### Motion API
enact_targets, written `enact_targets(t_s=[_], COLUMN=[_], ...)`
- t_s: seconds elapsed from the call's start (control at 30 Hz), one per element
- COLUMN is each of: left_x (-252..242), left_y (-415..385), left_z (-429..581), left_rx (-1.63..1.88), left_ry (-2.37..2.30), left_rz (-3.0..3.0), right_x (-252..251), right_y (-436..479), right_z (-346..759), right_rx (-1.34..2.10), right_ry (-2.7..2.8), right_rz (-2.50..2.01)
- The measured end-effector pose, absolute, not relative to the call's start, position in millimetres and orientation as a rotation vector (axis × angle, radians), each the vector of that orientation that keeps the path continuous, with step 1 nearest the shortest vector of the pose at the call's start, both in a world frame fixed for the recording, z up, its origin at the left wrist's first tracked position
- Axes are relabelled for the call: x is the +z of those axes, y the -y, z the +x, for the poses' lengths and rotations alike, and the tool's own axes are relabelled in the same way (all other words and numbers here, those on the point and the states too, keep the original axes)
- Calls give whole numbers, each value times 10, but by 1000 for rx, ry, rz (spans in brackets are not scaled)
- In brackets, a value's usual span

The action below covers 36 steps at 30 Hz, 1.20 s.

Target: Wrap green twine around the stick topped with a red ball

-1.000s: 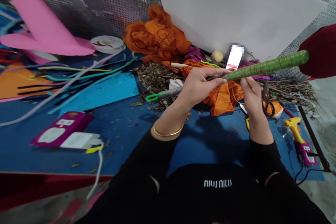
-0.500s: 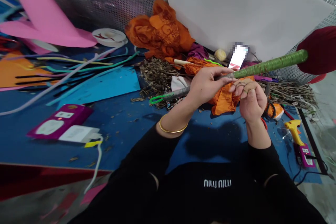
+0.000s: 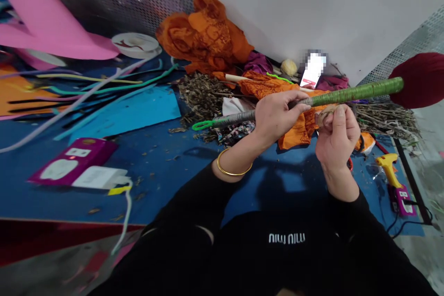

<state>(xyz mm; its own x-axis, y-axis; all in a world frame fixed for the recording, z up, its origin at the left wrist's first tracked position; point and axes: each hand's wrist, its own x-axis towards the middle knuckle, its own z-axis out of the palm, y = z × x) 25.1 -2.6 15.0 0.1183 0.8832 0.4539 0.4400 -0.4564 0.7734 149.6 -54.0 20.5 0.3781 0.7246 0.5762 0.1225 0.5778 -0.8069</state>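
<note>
My left hand (image 3: pixel 277 118) is wrapped round a long stick (image 3: pixel 357 92), which lies slantwise across the view above the table. Green wrapping covers the right part of the stick and grey wrapping (image 3: pixel 239 117) the left part. A dark red round head (image 3: pixel 418 80) tops its right end; a bright green loop (image 3: pixel 202 125) sticks out at the left end. Just below the green part, my right hand (image 3: pixel 336 138) is closed in a pinch. Between its fingers is a thin brownish strand (image 3: pixel 325 114), partly hidden, whose kind I cannot make out.
Orange cloth (image 3: pixel 211 37), dry plant stems (image 3: pixel 388 118) and a lit phone (image 3: pixel 313 70) lie behind my hands. To the left are coloured pipe cleaners (image 3: pixel 104 85), blue sheet (image 3: pixel 138 115) and a purple power strip (image 3: pixel 72 159). A yellow glue gun (image 3: pixel 389 166) is at the right.
My right hand has turned and moved slightly right, its fingers now closer together at the strand. The stick's red-headed end sits lower, and my left hand still holds it.
</note>
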Motion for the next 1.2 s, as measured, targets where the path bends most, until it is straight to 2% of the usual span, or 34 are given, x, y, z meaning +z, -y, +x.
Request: enact_targets(t_s=[0.4, 0.63, 0.83, 1.2], left_x=[160, 115, 112, 143], left_y=[15, 63, 100, 81], left_z=[221, 231, 269, 216], left_rx=[1216, 1104, 1028, 993], left_ry=[-1318, -1246, -1367, -1320], left_rz=[2172, 2472, 2665, 2501], right_x=[299, 267, 200, 211], right_y=[511, 379, 300, 388], right_z=[1640, 1824, 1879, 1796], right_rx=[586, 555, 579, 683], right_ry=[1230, 1285, 1317, 1344], right_rz=[-750, -880, -866, -820])
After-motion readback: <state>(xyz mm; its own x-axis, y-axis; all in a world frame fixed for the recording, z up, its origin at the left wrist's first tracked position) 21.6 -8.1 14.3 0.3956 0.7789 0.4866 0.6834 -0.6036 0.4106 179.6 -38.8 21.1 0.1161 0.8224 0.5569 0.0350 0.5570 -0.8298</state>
